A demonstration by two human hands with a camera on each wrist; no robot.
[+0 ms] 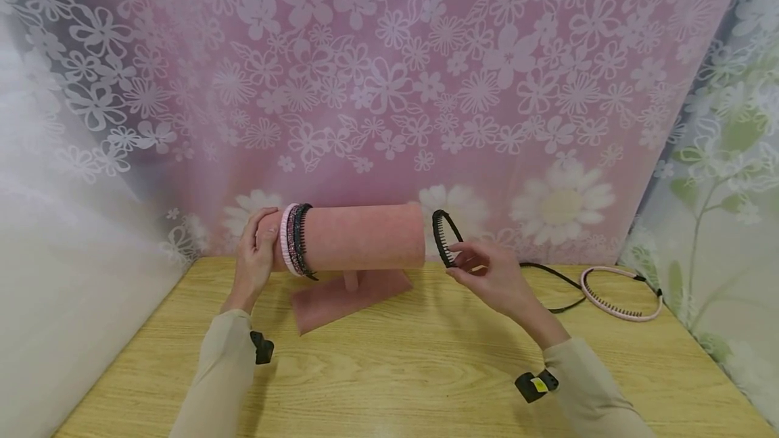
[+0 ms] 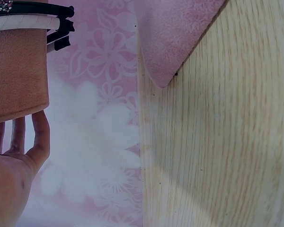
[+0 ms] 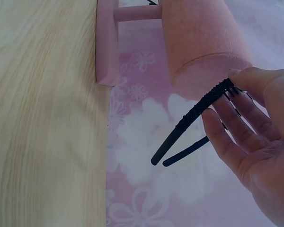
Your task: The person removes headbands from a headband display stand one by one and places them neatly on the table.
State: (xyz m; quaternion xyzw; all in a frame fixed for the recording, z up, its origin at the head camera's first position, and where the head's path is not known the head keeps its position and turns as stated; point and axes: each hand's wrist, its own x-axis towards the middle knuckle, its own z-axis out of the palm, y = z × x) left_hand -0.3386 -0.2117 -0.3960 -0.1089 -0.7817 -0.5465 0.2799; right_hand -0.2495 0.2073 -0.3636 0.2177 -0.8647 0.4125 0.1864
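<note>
A pink padded roll [image 1: 365, 236] stands on a post with a flat pink base [image 1: 349, 303]. Around its left part sit several headbands: a pale pink one [image 1: 286, 238] outermost, then dark ones [image 1: 299, 238]. My left hand [image 1: 254, 255] grips the roll's left end; the left wrist view shows fingers of that hand [image 2: 14, 165] against the end's edge. Just off the roll's right end, my right hand [image 1: 493, 272] pinches a black toothed headband [image 1: 439, 235] between thumb and fingers. In the right wrist view that black headband [image 3: 194, 113] hangs apart from the roll's end face [image 3: 208, 78], its two tips pointing away.
On the wooden table [image 1: 389, 370], at the right, lie a thin black headband [image 1: 550, 270] and a pink toothed headband [image 1: 627, 317], close together. A flowered pink curtain [image 1: 389, 86] hangs behind the table, with pale sheets [image 1: 55, 222] at the sides.
</note>
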